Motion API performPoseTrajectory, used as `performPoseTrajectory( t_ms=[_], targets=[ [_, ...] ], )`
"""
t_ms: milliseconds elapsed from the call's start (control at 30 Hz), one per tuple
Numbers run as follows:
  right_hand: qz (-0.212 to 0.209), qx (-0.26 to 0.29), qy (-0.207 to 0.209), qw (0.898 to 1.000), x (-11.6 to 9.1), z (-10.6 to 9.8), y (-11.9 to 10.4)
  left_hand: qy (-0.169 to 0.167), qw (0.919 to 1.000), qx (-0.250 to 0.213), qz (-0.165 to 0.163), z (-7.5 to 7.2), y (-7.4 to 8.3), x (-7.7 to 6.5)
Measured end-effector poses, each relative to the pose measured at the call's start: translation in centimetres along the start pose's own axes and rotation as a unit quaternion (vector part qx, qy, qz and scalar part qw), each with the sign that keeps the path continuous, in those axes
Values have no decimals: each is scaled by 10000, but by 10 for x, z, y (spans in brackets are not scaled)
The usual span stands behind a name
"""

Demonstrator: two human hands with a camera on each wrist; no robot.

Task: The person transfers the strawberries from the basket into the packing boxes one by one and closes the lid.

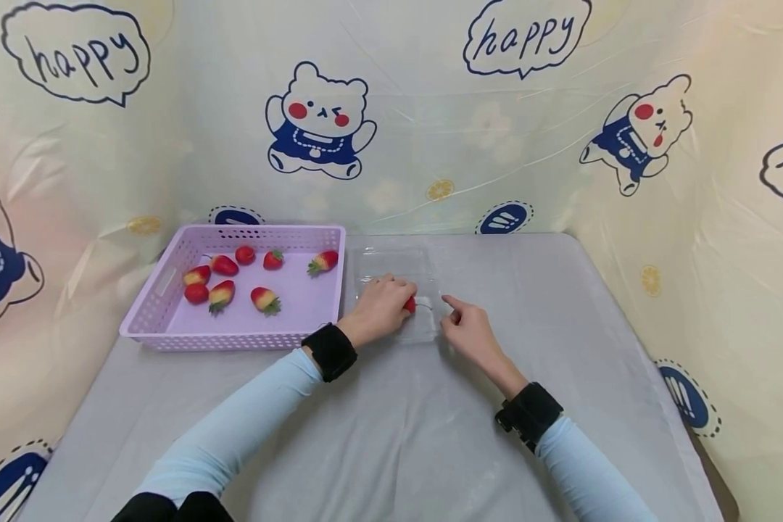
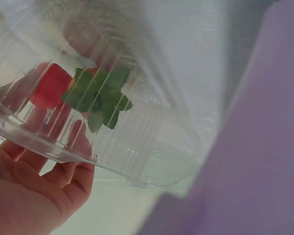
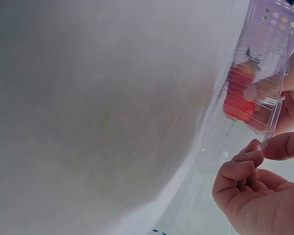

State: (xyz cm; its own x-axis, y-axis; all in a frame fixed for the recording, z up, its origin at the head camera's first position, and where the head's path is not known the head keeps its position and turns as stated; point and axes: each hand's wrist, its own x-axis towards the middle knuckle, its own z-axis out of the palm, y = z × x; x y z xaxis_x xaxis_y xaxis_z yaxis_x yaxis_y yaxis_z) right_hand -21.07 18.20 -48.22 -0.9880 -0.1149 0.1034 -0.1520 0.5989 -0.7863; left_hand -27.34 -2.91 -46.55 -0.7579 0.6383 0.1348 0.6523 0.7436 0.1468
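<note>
A clear plastic box (image 1: pixel 424 272) with ribbed walls stands on the table, right of the purple basket. My left hand (image 1: pixel 377 308) reaches down inside it, its thumb and fingers around a red fruit (image 3: pixel 239 107) with a thin stem. Beside that fruit, a strawberry (image 2: pixel 97 95) shows its green leaves through the wall in the left wrist view. At the box's right side, my right hand (image 1: pixel 468 328) pinches the rim between thumb and index finger; its other fingers (image 3: pixel 235 171) are curled.
The purple basket (image 1: pixel 235 341) with perforated walls stands close on the left. Several strawberries (image 1: pixel 222 296) and round red fruits (image 1: pixel 196 293) lie in it. A grey cloth (image 1: pixel 391 435) covers the table, and a printed curtain (image 1: pixel 417 130) hangs behind and at both sides.
</note>
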Motion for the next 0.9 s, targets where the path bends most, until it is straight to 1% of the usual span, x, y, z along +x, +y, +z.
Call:
performPoseTrajectory(
  t_ms=[267, 467, 667, 900],
  targets=[
    [-4, -36, 16, 10000, 1, 0, -1, -64, 9999, -78, -88, 3, -4, -3],
    [-32, -66, 16, 10000, 0, 1, 0, -101, 9998, 22, -155, 5, -5, -6],
    [-43, -83, 44, 9999, 1, 1, 0, -24, 9994, 324, -151, 7, -6, -6],
    [-44, -64, 39, 10000, 1, 1, 0, 127, 9992, 368, -69, 8, -6, -6]
  ],
)
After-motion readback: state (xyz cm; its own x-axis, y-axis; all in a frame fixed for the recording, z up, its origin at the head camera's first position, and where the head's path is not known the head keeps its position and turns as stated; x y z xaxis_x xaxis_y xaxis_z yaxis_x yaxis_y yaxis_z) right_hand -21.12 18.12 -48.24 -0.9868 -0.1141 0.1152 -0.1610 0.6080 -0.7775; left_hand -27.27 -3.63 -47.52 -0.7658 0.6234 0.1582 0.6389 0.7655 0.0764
